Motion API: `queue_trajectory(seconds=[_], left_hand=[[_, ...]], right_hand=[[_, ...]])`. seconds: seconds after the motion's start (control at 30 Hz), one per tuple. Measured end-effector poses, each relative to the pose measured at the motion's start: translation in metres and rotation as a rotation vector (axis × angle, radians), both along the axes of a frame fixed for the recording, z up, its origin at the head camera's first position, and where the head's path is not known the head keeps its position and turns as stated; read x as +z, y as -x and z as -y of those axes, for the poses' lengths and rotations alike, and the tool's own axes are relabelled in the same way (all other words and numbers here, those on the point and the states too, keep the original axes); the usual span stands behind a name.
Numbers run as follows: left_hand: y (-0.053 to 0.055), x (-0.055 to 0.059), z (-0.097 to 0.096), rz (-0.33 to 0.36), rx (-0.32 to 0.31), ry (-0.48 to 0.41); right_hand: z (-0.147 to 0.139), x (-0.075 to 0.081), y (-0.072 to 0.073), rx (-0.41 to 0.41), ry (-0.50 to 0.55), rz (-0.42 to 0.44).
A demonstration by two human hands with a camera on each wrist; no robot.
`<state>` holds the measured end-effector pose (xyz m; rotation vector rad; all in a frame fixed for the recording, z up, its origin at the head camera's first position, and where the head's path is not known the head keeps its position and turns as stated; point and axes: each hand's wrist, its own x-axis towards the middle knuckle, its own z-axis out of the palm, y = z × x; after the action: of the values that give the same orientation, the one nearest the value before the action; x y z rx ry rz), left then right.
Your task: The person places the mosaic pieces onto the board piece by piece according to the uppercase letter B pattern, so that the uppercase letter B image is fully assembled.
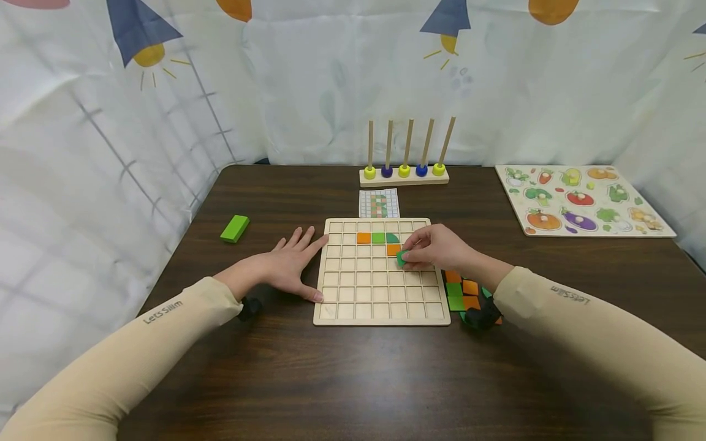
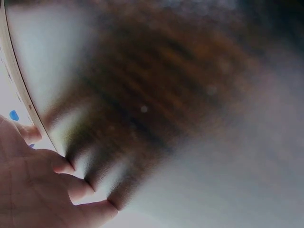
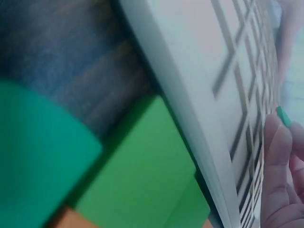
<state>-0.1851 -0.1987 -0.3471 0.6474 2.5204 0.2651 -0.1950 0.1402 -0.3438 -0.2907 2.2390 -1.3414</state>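
Observation:
A wooden grid board [image 1: 353,294] lies on the table. In its upper rows sit an orange square tile [image 1: 364,238], a light green square tile [image 1: 377,237], a dark green quarter-round tile [image 1: 392,237] and, below that one, another orange tile [image 1: 393,250]. My right hand [image 1: 436,248] pinches a small dark green tile [image 3: 283,116] between thumb and fingertips, close over the cells under the lower orange tile. With fingers spread, my left hand [image 1: 289,266] rests at the board's left edge, thumb and index finger touching it. The held tile's outline is partly hidden by the fingers.
Loose orange and green tiles [image 1: 455,296] lie right of the board, partly under my right wrist. A printed pattern card [image 1: 379,208] lies behind the board, then a peg stand with beads [image 1: 404,176]. A vegetable puzzle [image 1: 590,202] lies at right, a green block [image 1: 235,228] at left.

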Motion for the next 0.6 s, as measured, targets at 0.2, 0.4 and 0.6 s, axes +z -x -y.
queue_trajectory(seconds=[0.2, 0.4, 0.6], left_hand=[[0.0, 0.001, 0.0, -0.001, 0.0, 0.002], [-0.001, 0.001, 0.0, 0.002, -0.002, 0.004], [-0.001, 0.002, 0.0, 0.0, -0.005, 0.0]], right_hand=[[0.009, -0.006, -0.001, -0.007, -0.035, 0.017], [0.014, -0.009, -0.003, 0.006, -0.125, -0.05], [0.02, -0.003, -0.004, 0.016, -0.199, -0.094]])
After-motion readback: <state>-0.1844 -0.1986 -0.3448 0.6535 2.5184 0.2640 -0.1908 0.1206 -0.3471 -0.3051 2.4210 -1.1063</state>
